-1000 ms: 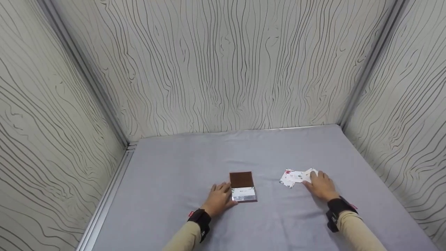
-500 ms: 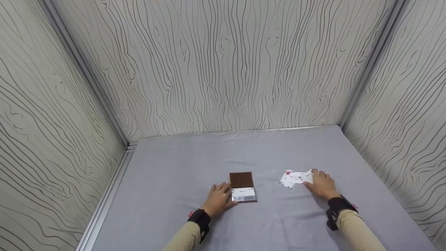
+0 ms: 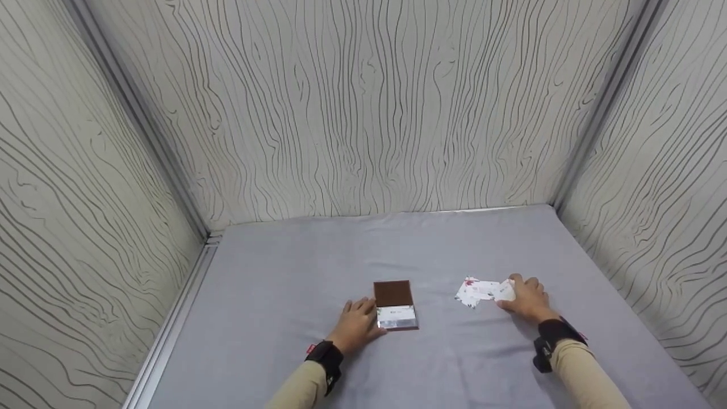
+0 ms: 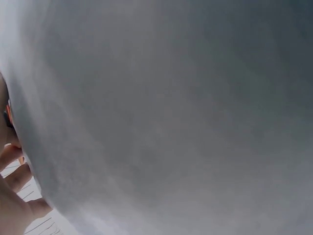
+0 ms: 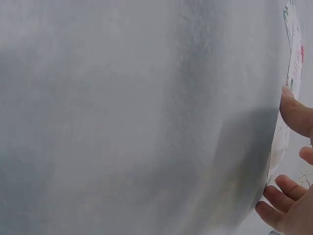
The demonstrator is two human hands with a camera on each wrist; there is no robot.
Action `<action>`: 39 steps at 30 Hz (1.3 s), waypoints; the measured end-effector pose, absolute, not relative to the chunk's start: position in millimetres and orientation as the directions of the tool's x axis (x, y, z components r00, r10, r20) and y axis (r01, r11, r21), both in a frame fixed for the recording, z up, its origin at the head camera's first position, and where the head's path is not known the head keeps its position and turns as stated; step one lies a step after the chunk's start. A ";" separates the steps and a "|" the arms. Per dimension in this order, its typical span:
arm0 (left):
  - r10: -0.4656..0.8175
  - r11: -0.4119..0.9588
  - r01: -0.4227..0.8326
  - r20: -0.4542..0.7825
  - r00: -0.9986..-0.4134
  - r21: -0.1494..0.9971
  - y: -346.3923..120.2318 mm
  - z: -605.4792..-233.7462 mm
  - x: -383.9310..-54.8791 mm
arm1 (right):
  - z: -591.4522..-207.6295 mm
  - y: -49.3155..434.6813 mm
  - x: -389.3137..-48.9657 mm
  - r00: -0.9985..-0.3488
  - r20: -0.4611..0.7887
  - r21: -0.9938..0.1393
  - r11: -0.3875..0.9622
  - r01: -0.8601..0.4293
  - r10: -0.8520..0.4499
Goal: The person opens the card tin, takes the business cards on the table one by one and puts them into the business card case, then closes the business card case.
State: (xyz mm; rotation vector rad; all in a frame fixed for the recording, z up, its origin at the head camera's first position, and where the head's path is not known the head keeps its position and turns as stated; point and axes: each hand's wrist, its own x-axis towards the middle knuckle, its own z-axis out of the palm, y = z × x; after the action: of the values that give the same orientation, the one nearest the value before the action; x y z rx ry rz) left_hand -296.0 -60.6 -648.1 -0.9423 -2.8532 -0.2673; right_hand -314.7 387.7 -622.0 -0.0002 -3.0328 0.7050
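A brown card holder point(image 3: 393, 293) lies unfolded on the cloth, with a white printed card point(image 3: 396, 313) in its lower half. My left hand point(image 3: 355, 327) rests at the holder's left side, fingertips along that edge and the thumb at the lower left corner. To the right, several white cards point(image 3: 474, 291) with red and green floral prints lie fanned and overlapping. My right hand point(image 3: 527, 300) pinches one card point(image 3: 505, 290) between thumb and index finger, tilted up at the right end of the fan. In the right wrist view the thumb point(image 5: 294, 110) overlaps the cards' edge.
Grey cloth point(image 3: 295, 267) with slight wrinkles covers the table. Wood-grain patterned panels point(image 3: 363, 113) enclose it at the back and both sides. A metal rail point(image 3: 170, 329) runs along the left edge.
The right hand has shifted slightly right, and the card at its fingertips has tilted up off the fan. The left hand and the card holder stay in place.
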 end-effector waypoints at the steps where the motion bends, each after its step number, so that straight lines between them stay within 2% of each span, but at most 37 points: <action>1: 0.577 0.790 0.599 0.174 -0.798 0.127 -60.5 -648.2 -296.1 | -621.5 387.6 -314.3 -1.000 0.019 -0.441 0.898 -0.002 0.007; 11: 0.585 0.786 0.610 0.197 -0.787 0.101 -61.1 -646.9 -294.2 | -615.4 389.9 -308.3 -1.000 0.008 -0.419 0.908 0.022 0.029; 29: 0.585 0.786 0.610 0.194 -0.787 0.105 -60.5 -646.1 -294.0 | -618.2 393.4 -304.8 -0.988 0.155 -0.393 0.917 -0.071 -0.010; 34: 0.589 0.782 0.615 0.207 -0.781 0.098 -60.8 -648.2 -295.1 | -612.8 390.6 -304.3 -0.969 0.244 -0.375 0.918 -0.130 -0.037; 39: 0.590 0.780 0.618 0.213 -0.779 0.098 -60.8 -649.5 -295.1 | -607.4 388.0 -303.6 -0.917 0.393 -0.343 0.914 -0.215 -0.068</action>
State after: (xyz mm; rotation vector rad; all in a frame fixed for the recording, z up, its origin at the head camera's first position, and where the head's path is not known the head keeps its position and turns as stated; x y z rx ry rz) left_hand -295.1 -60.8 -649.5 -0.9579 -2.8010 -0.2422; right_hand -303.6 388.0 -607.4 0.2073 -2.6973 0.5431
